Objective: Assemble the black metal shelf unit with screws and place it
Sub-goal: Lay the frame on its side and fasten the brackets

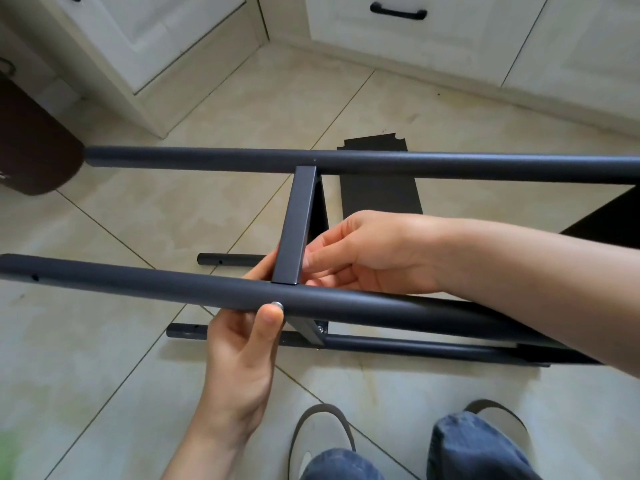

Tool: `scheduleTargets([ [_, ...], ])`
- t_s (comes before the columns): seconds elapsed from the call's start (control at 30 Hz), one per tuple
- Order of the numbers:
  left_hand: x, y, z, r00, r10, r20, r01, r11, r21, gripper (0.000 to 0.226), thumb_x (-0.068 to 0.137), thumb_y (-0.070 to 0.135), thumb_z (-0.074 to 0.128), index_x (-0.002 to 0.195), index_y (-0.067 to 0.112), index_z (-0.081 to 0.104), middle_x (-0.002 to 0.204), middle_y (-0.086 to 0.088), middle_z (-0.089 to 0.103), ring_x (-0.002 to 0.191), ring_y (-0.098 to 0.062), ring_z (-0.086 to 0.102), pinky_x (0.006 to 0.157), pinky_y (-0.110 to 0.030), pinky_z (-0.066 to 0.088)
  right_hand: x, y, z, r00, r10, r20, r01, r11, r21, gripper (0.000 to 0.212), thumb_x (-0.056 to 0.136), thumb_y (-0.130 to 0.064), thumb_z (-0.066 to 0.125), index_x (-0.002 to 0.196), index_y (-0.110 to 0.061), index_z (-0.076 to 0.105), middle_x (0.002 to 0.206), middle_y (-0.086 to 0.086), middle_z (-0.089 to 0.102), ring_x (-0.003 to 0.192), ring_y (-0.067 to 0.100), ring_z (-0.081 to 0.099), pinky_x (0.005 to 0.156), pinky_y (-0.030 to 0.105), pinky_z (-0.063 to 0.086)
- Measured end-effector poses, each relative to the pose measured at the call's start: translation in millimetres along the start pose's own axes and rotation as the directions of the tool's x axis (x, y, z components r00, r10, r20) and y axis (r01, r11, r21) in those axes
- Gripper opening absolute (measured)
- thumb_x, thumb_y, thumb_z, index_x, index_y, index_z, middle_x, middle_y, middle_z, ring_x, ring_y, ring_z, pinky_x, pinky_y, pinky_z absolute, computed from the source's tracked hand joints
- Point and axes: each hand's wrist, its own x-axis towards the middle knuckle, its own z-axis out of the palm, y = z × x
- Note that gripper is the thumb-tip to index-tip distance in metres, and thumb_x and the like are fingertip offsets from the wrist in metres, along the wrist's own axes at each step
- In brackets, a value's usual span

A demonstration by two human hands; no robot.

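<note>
above the tiled floor (145,216), the near tube (138,284) of the black shelf frame runs left to right, and the screw (276,305) sits on its near side, pinched by the left hand (242,351). the crossbar (294,223), set at right angles just above the screw, is gripped by the right hand (374,251). the screw would likely be driven away from the body, through the tube into the crossbar's end.

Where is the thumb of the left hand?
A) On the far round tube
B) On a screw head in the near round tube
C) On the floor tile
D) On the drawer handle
B: the left hand holds the near round tube from below, thumb against the silver screw head.
</note>
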Motion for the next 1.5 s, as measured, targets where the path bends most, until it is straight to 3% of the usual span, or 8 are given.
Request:
scheduleTargets([
  [0.2,-6.7,-1.7,3.8,0.975,0.063,-0.215,-0.057,0.998,0.034,0.083,0.052,0.066,0.089,0.117,0.025,0.058,0.109,0.006,0.073,0.105,-0.017,0.07,0.097,-0.03,0.055,3.5,2.3,-2.7,0.999,-0.023,0.022,0.024,1.0,-0.019,0.017,0.09,-0.004,0.065,0.074,-0.009,0.069,0.068,0.006,0.068,0.059,0.011,0.065,0.064,0.02,0.057],
  [0.37,-16.1,6.1,4.1,0.828,0.287,-0.482,-0.09,0.916,0.391,0.087,0.038,0.083,0.081,0.094,0.034,0.036,0.088,0.007,0.042,0.076,-0.009,0.046,0.083,-0.023,0.042,1.4,2.2,-3.5,0.997,-0.018,0.078,0.019,1.0,-0.004,0.015,0.092,-0.004,0.062,0.079,-0.007,0.067,0.063,0.003,0.067,0.054,0.008,0.063,0.058,0.017,0.054],
  [0.53,-4.8,37.8,-20.7,0.817,0.573,-0.062,-0.265,0.468,0.843,0.081,0.058,0.07,0.078,0.122,0.029,0.047,0.117,0.013,0.03,0.107,-0.019,0.036,0.101,-0.024,0.033,-0.7,0.1,-4.3,0.996,-0.028,0.086,0.031,0.999,-0.038,0.013,0.092,-0.001,0.061,0.081,-0.006,0.067,0.065,0.002,0.066,0.056,0.008,0.062,0.058,0.016,0.053],
  [0.7,29.4,82.5,-30.4,0.896,0.318,0.31,-0.366,0.134,0.921,0.089,0.055,0.081,0.065,0.133,0.039,0.054,0.133,0.01,0.036,0.125,-0.023,0.031,0.107,-0.036,0.027,-0.6,0.5,-4.1,0.996,-0.023,0.091,0.03,0.997,-0.076,0.017,0.092,-0.001,0.062,0.078,-0.008,0.068,0.065,0.002,0.066,0.056,0.007,0.06,0.057,0.016,0.053],
  [0.8,59.2,100.3,-29.4,0.812,0.07,0.579,-0.583,0.055,0.811,0.098,0.061,0.078,0.062,0.148,0.037,0.044,0.157,0.007,0.025,0.146,-0.021,0.019,0.116,-0.044,0.023,1.0,2.6,-3.5,0.996,-0.017,0.092,0.024,0.997,-0.075,0.018,0.092,-0.002,0.062,0.077,-0.009,0.069,0.066,0.002,0.066,0.058,0.008,0.06,0.059,0.017,0.053],
  [0.9,76.7,101.6,-31.2,0.653,-0.155,0.741,-0.734,0.113,0.67,0.095,0.077,0.069,0.059,0.157,0.03,0.027,0.168,0.015,0.007,0.156,-0.014,-0.001,0.125,-0.033,0.011,2.6,5.1,-1.9,0.995,-0.022,0.098,0.028,0.998,-0.063,0.019,0.092,-0.002,0.062,0.075,-0.008,0.068,0.064,0.002,0.065,0.057,0.009,0.059,0.059,0.017,0.052],
  [1.03,76.7,89.3,-37.0,0.597,-0.158,0.787,-0.787,0.074,0.612,0.081,0.095,0.067,0.043,0.159,0.022,0.022,0.167,0.011,0.014,0.154,-0.01,0.011,0.122,-0.033,0.013,2.5,3.2,-4.9,0.995,-0.03,0.1,0.033,0.999,-0.027,0.014,0.092,-0.001,0.062,0.08,-0.005,0.068,0.066,0.004,0.066,0.058,0.009,0.06,0.061,0.016,0.054],
  [1.5,72.1,86.9,-40.6,0.641,-0.115,0.759,-0.734,0.199,0.65,0.077,0.089,0.061,0.057,0.154,0.025,0.036,0.163,0.015,0.029,0.151,-0.009,0.025,0.117,-0.04,0.028,4.5,8.7,0.1,0.996,-0.015,0.088,0.032,0.981,-0.194,0.027,0.095,-0.011,0.061,0.07,-0.015,0.07,0.071,0.002,0.067,0.06,0.008,0.062,0.056,0.018,0.051],
])
